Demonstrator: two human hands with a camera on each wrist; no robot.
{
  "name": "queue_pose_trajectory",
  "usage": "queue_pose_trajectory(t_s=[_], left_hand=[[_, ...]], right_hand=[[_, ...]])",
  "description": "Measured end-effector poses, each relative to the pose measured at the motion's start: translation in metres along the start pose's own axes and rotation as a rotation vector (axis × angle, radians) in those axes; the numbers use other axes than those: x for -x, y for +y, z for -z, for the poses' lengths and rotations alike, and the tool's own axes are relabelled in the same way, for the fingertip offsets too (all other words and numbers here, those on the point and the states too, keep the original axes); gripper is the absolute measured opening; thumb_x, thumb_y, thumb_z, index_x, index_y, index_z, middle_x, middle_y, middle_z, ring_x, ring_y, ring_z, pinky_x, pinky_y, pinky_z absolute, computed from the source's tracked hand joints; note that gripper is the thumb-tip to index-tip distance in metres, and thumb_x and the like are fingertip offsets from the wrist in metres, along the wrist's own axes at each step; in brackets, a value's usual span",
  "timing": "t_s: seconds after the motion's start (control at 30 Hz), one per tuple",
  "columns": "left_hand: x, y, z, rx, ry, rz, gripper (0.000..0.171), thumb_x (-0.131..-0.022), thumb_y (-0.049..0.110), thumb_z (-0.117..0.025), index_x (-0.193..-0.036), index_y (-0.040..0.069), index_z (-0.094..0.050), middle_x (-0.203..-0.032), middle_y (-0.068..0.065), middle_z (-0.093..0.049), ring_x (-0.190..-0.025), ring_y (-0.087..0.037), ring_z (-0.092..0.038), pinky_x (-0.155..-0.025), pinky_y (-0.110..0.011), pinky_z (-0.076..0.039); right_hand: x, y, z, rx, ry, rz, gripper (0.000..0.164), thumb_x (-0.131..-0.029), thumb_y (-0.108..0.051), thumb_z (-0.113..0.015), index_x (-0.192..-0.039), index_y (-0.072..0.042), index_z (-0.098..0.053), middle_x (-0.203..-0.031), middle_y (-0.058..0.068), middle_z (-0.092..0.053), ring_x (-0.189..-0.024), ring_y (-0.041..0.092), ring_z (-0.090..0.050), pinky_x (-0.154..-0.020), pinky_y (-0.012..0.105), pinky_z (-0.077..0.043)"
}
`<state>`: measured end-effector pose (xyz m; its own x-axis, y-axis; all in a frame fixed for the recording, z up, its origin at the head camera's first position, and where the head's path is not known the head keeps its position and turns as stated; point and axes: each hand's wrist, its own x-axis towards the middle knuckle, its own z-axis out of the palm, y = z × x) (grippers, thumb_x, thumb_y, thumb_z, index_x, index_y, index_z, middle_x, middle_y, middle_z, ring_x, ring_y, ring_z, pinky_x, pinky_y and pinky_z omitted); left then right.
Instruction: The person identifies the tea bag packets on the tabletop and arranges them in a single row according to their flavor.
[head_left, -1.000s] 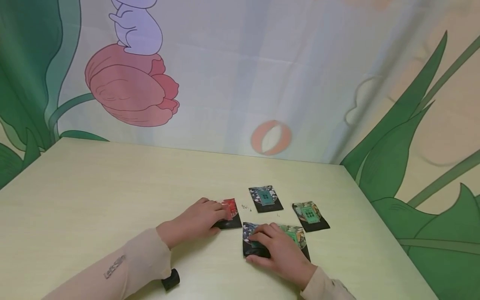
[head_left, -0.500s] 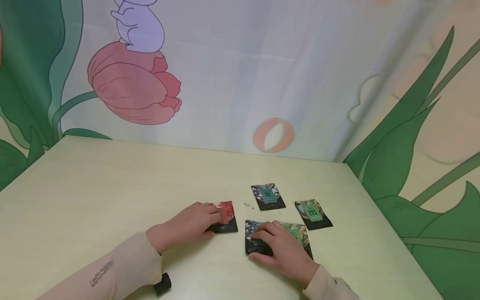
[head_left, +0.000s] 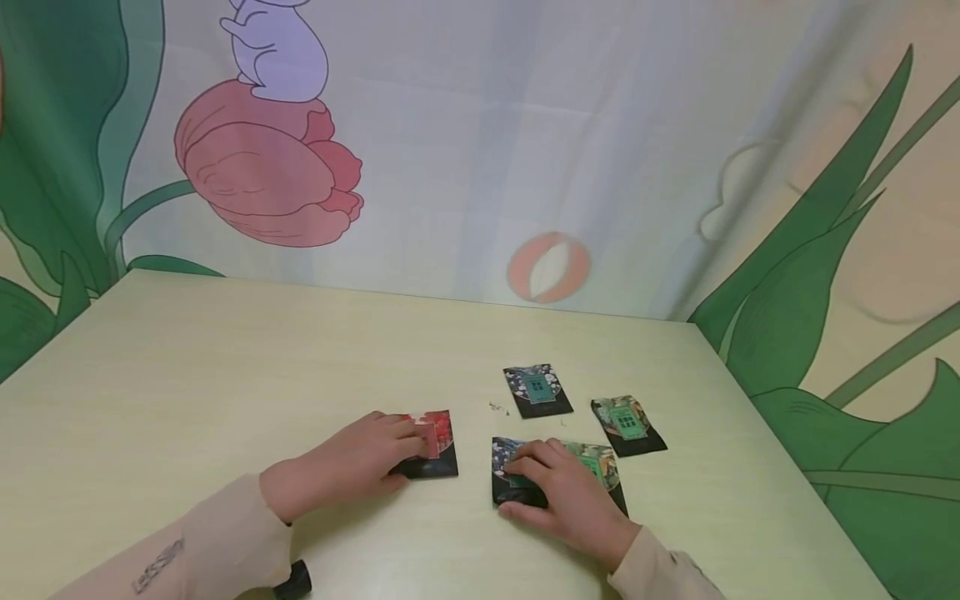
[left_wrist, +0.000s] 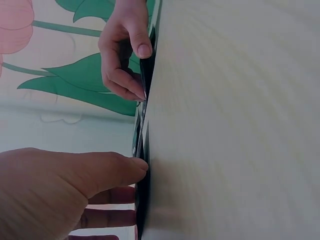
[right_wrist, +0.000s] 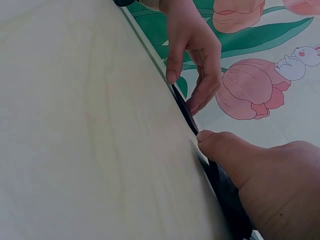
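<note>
A flat packet with a red-printed top and black bottom (head_left: 444, 454) lies on the table under my left hand (head_left: 348, 458). Its fingers stretch across the packet's top, and the thumb rests at the near edge, as the left wrist view (left_wrist: 75, 185) also shows. To the right, my right hand (head_left: 566, 496) lies over two side-by-side packets, a blue floral packet (head_left: 500, 454) and a green-printed packet (head_left: 609, 468). The fingers are loosely bent onto their tops, with the thumb along the near edge. Palm and fingers hide much of both packets.
Behind the right hand lie another blue floral packet (head_left: 538, 392) and another green packet (head_left: 628, 425). Small dark specks (head_left: 497, 407) dot the table between the packets. A black object (head_left: 295, 581) shows below the left sleeve. A printed curtain (head_left: 435, 167) hangs behind the table (head_left: 225, 358).
My left hand has slid left and slightly nearer with the red packet, widening the gap to the packets under my right hand. The right hand stays in place on its packets.
</note>
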<state>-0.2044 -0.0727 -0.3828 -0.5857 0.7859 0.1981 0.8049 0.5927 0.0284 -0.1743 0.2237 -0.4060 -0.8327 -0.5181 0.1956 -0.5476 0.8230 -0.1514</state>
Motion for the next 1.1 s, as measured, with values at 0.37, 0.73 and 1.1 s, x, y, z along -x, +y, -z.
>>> queue_pose_trajectory(t_s=[0.37, 0.73, 1.1], left_hand=[[0.021, -0.004, 0.005, -0.006, -0.013, 0.009, 0.036, -0.076, 0.024, -0.081, -0.108, 0.017, -0.067, -0.119, 0.001, -0.067, -0.108, -0.018, -0.061, -0.088, -0.037, -0.050], [0.036, -0.006, 0.007, -0.032, 0.018, -0.027, 0.036, -0.074, 0.025, -0.082, -0.105, 0.018, -0.067, -0.113, 0.003, -0.068, -0.106, -0.016, -0.062, -0.085, -0.036, -0.050], [0.050, -0.005, 0.011, -0.008, 0.017, -0.017, 0.033, -0.073, 0.021, -0.082, -0.102, 0.019, -0.066, -0.111, 0.004, -0.068, -0.104, -0.014, -0.061, -0.083, -0.036, -0.051]], right_hand=[[0.000, 0.001, 0.000, -0.012, 0.005, 0.003, 0.045, -0.084, -0.061, -0.060, -0.113, -0.026, -0.068, -0.116, -0.010, -0.060, -0.103, 0.007, -0.052, -0.092, 0.033, -0.050], [0.000, 0.001, -0.001, -0.026, -0.009, -0.007, 0.047, -0.085, -0.063, -0.057, -0.113, -0.027, -0.068, -0.116, -0.010, -0.060, -0.102, 0.007, -0.051, -0.091, 0.034, -0.050], [0.001, -0.001, 0.000, -0.021, 0.015, 0.001, 0.043, -0.084, -0.059, -0.062, -0.112, -0.026, -0.069, -0.113, -0.011, -0.060, -0.100, 0.006, -0.051, -0.090, 0.032, -0.050]])
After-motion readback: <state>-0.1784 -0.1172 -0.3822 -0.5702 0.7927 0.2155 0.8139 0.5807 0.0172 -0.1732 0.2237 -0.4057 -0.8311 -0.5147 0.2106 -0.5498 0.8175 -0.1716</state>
